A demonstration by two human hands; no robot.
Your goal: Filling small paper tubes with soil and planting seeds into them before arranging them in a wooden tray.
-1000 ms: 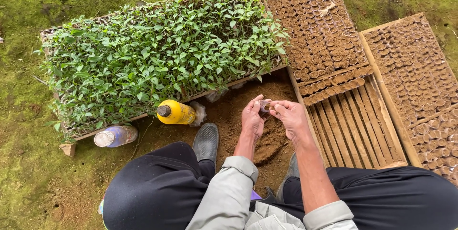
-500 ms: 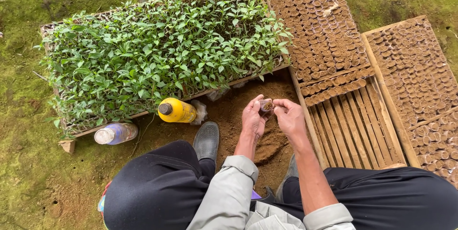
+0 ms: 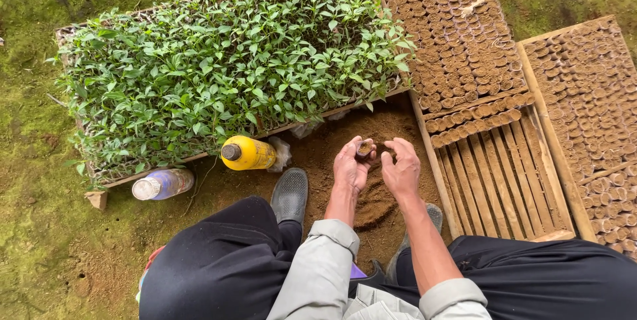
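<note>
The fingers of the left hand are curled narrowly around a small soil-filled pot, which sits at the fingertips, its open top turned up. The right hand is just beside it, to the right; its fingers are half bent and loose, their tips near the pot, and I cannot tell if they touch it. This hand holds nothing that I can see.

Under both hands lies a patch of loose brown soil. To the left of the fingers, near them, a dark shoe rests on the ground. A little further left lies a yellow bottle on its side, and beyond it, well apart from the hands, a clear plastic bottle.

Above the fingers and to the left, a big tray of green seedlings is standing on the mossy ground. To the right of the fingers is a wooden slatted frame, partly bare. The upper part of it is filled with rows of small soil pots. Further right is a second wooden frame with pots of the same kind.
</note>
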